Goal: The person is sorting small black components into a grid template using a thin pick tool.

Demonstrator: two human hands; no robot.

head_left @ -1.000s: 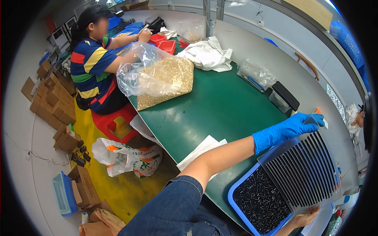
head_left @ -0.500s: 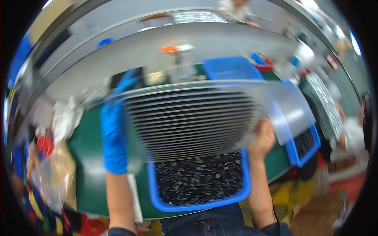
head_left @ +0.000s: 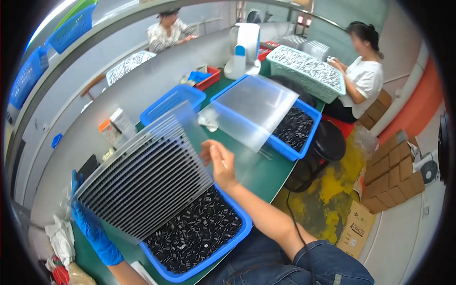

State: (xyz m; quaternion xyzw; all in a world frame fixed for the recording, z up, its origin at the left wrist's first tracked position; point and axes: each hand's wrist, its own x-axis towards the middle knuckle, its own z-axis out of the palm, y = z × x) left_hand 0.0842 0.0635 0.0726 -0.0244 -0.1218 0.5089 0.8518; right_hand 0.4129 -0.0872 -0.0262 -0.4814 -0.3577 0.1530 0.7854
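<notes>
My left hand, in a blue glove, grips the left edge of a clear plastic tray lined with slanting dark rows. The tray is tilted up over a blue bin that holds many small black pieces. At the tray's right edge is my bare right hand, thumb raised and fingers curled against the clear border. Some of its fingers are hidden. Beyond my right hand, a frosted clear sheet lies across a second blue bin, which also contains black pieces.
On the green table stand an empty-looking blue basket, a red tray and a white bag at the left. A person sits far right beside a pale green basket. A black stool stands right.
My view has swung right, bringing the second bin, seated person and stacked cartons into fuller sight. The tray now appears lower left and more slanted, both hands still at its edges.
</notes>
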